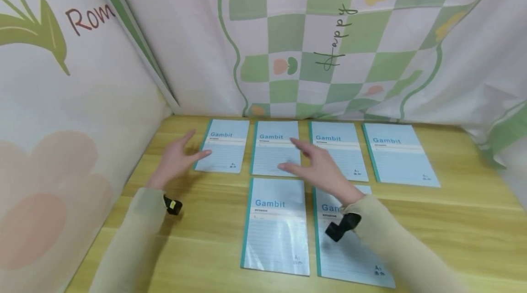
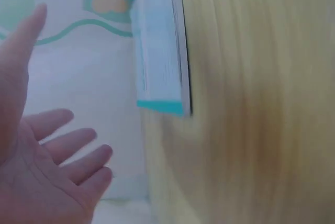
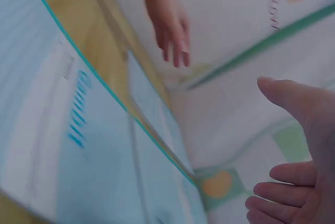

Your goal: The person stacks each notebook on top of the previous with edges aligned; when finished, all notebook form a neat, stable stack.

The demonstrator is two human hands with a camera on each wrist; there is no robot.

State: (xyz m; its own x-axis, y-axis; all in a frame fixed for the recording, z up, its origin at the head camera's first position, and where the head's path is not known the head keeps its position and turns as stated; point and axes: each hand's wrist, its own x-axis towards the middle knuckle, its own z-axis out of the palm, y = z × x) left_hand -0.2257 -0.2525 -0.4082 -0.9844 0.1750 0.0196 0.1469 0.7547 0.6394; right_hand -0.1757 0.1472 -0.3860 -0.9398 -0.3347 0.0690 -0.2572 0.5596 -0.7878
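Light-blue Gambit notebooks with teal spines lie on a wooden table in two rows. In the head view, my left hand point(image 1: 174, 158) hovers at the left side of the far-left notebook point(image 1: 224, 146), thumb and fingers spread and holding nothing. My right hand point(image 1: 319, 165) is above the back row, between the second notebook point(image 1: 273, 156) and the third notebook point(image 1: 339, 146), its fingers apart with nothing between them. Nearer me lie the front left notebook point(image 1: 276, 229) and the front right notebook point(image 1: 350, 256), the latter partly hidden by my right forearm.
At the back right lies another notebook point(image 1: 399, 156). The wooden table point(image 1: 193, 238) meets a patterned curtain point(image 1: 284, 37) behind and a printed flower wall point(image 1: 82, 124) on the left. Black wrist cameras sit on both wrists.
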